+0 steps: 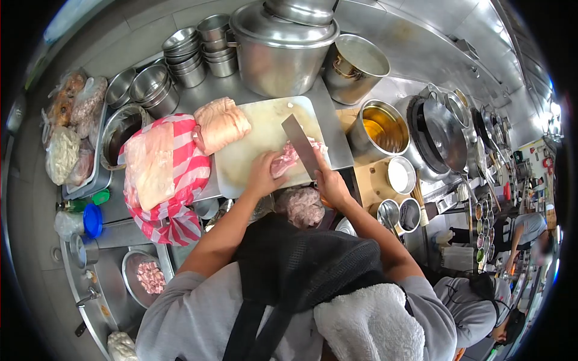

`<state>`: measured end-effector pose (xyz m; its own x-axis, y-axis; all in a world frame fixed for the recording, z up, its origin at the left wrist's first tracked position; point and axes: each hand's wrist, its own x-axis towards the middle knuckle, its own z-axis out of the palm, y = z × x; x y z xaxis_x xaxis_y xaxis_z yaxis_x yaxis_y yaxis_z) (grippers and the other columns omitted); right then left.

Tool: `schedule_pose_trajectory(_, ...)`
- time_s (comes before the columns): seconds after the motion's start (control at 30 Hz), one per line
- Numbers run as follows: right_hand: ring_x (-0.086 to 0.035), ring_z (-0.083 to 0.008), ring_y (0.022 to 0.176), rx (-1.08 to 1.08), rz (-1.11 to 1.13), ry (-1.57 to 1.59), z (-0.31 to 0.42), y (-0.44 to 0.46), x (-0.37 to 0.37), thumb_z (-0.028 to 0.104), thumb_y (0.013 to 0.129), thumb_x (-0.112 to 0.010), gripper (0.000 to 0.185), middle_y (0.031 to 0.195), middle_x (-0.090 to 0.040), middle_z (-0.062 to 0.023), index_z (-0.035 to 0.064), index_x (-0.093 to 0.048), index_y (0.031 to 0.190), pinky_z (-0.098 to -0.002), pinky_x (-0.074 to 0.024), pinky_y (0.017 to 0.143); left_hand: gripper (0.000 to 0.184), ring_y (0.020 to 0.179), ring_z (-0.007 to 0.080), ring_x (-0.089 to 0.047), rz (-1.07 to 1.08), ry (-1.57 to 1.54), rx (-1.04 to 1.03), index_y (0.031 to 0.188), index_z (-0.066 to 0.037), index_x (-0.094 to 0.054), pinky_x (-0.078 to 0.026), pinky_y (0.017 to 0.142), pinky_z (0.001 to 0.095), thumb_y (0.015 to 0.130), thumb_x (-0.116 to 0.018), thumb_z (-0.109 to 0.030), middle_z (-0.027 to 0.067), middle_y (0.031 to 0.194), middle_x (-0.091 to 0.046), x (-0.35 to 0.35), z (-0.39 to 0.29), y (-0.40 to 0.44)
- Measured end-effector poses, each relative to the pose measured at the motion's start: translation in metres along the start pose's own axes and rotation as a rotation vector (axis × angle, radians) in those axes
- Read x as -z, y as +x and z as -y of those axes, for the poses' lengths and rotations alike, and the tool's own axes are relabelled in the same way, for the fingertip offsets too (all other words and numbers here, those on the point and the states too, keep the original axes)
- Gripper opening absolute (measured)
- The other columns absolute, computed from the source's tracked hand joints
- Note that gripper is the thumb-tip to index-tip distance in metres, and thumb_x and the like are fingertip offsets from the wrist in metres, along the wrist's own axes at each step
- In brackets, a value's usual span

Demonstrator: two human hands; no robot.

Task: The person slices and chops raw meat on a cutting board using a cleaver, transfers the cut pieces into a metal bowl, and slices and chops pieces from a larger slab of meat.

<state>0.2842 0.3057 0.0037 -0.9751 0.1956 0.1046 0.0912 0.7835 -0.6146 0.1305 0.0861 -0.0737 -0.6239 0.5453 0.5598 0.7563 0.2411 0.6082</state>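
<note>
On the white cutting board (253, 141) lies a piece of raw meat (286, 161), pink with pale fat. My left hand (263, 174) presses on its left end with curled fingers. A broad-bladed cleaver (300, 141) is in the grip of my right hand (330, 185), its blade at the meat's right part and pointing up and left. How deep the edge sits in the meat I cannot tell. A larger slab of skin-on pork (221, 125) rests at the board's upper left corner. Beside it, another pale slab (150, 171) lies on a red-and-white striped bag (195, 177).
Stacked metal pots (186, 63) and a big lidded pot (283, 51) stand behind the board. To the right are a pot of amber liquid (380, 129) and a wok (444, 132). A bowl of cut meat (133, 265) sits in the sink at lower left. Other people (475, 304) work at right.
</note>
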Motion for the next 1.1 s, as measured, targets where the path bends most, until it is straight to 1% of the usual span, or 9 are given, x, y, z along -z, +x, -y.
schedule_pose_trajectory(0.07,-0.07,-0.0566,0.087,-0.114,0.076,0.005,0.007,0.0,0.003,0.01,0.107,-0.059,0.082,0.091,-0.072,-0.0369,0.021,-0.021,0.178,-0.0625,-0.0524,0.082,0.06,0.12,0.0402,-0.066,0.085,-0.08,0.15,0.128,-0.005,-0.068,-0.053,0.104,0.0493,0.078,-0.096,-0.024,0.0165,0.127,-0.071,0.003,0.011,-0.013)
schedule_pose_trajectory(0.2,-0.071,-0.0563,0.089,-0.074,0.099,0.061,0.003,-0.008,-0.001,0.009,0.107,-0.058,0.081,0.092,-0.072,-0.0369,0.0208,-0.021,0.178,-0.0624,-0.0525,0.083,0.056,0.119,0.0395,-0.066,0.085,-0.135,0.224,0.125,-0.005,-0.069,-0.054,0.102,0.0481,0.078,-0.094,-0.023,0.0158,0.124,-0.071,0.004,0.019,-0.021)
schedule_pose_trajectory(0.27,-0.071,-0.0566,0.092,-0.096,0.164,0.067,0.008,-0.015,0.003,0.009,0.106,-0.058,0.081,0.093,-0.073,-0.0359,0.0217,-0.021,0.178,-0.0634,-0.0521,0.085,0.05,0.118,0.0386,-0.065,0.099,-0.04,0.19,0.123,-0.004,-0.07,-0.055,0.103,0.0462,0.081,-0.092,-0.02,0.0154,0.121,-0.07,0.004,0.013,-0.014)
schedule_pose_trajectory(0.37,-0.071,-0.0582,0.095,-0.087,0.237,0.043,-0.003,-0.022,-0.011,0.009,0.106,-0.058,0.083,0.093,-0.073,-0.0375,0.0234,-0.018,0.178,-0.0651,-0.0515,0.086,0.043,0.117,0.0378,-0.065,0.008,-0.122,0.13,0.121,-0.004,-0.072,-0.055,0.103,0.0451,0.084,-0.089,-0.016,0.0155,0.118,-0.069,-0.003,0.011,-0.008)
schedule_pose_trajectory(0.5,-0.07,-0.0607,0.094,-0.197,0.314,-0.017,0.007,-0.015,-0.018,0.01,0.107,-0.057,0.085,0.092,-0.071,-0.0422,0.025,-0.013,0.179,-0.0677,-0.0511,0.087,0.038,0.116,0.0381,-0.066,0.049,-0.105,0.11,0.119,-0.004,-0.073,-0.056,0.102,0.0447,0.085,-0.087,-0.012,0.016,0.12,-0.07,-0.016,0.022,-0.005)
schedule_pose_trajectory(0.67,-0.07,-0.0611,0.092,-0.214,0.341,-0.08,0.018,0.006,-0.022,0.009,0.107,-0.055,0.083,0.092,-0.071,-0.0416,0.0233,-0.014,0.178,-0.0683,-0.0507,0.086,0.032,0.12,0.0379,-0.066,0.056,-0.083,0.074,0.116,-0.003,-0.074,-0.056,0.105,0.0457,0.086,-0.084,-0.013,0.0149,0.123,-0.072,-0.016,0.024,-0.004)
schedule_pose_trajectory(0.87,-0.073,-0.0582,0.094,-0.269,0.35,-0.091,0.02,0.063,-0.057,0.009,0.105,-0.054,0.083,0.1,-0.073,-0.0399,0.0257,-0.017,0.178,-0.0674,-0.0537,0.085,0.031,0.118,0.037,-0.068,0.08,-0.117,0.118,0.114,-0.003,-0.076,-0.058,0.103,0.0442,0.085,-0.083,-0.009,0.0142,0.122,-0.073,-0.011,0.027,0.001)
schedule_pose_trajectory(0.93,-0.073,-0.0556,0.088,-0.106,0.16,-0.014,0.019,0.085,-0.078,0.005,0.105,-0.057,0.084,0.094,-0.072,-0.0374,0.0226,-0.02,0.178,-0.0654,-0.0519,0.081,0.031,0.117,0.0372,-0.069,0.048,-0.124,0.133,0.112,-0.003,-0.075,-0.059,0.102,0.0446,0.083,-0.084,-0.008,0.0153,0.121,-0.074,-0.013,0.03,0.0)
schedule_pose_trajectory(1.1,-0.072,-0.0551,0.083,-0.02,0.102,-0.02,0.015,0.085,-0.08,0.004,0.104,-0.059,0.085,0.088,-0.072,-0.0349,0.0203,-0.021,0.178,-0.0647,-0.0521,0.077,0.027,0.114,0.0383,-0.07,-0.038,-0.107,0.202,0.106,-0.003,-0.072,-0.059,0.1,0.0452,0.081,-0.084,-0.006,0.0164,0.118,-0.073,-0.025,0.031,-0.005)
